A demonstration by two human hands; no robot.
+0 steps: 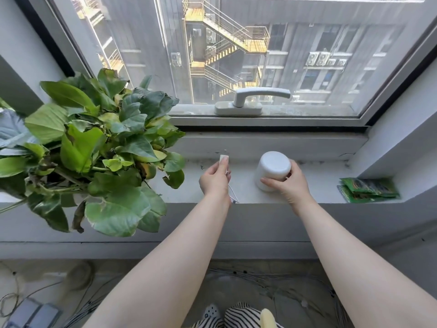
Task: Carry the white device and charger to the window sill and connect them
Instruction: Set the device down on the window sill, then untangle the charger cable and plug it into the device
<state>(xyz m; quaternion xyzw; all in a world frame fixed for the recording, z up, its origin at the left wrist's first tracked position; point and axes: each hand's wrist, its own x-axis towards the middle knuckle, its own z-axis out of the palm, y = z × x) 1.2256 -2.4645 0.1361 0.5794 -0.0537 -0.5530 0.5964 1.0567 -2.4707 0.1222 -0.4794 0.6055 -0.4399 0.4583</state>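
Observation:
The white device [272, 169], a rounded cylinder, stands tilted on the window sill [326, 188], its flat end turned toward the window. My right hand [288, 183] grips its near side. My left hand [215, 179] holds the small white charger [224, 160] upright just above the sill, to the left of the device; its prongs point up toward the window. A thin white cable [233, 195] hangs from under that hand down to the sill's front edge. Charger and device are apart.
A large leafy potted plant [94, 147] fills the sill's left side, close to my left hand. Green packets [369, 189] lie at the sill's right end. The window handle [257, 97] sits on the frame behind. Loose cables [260, 275] cover the floor below.

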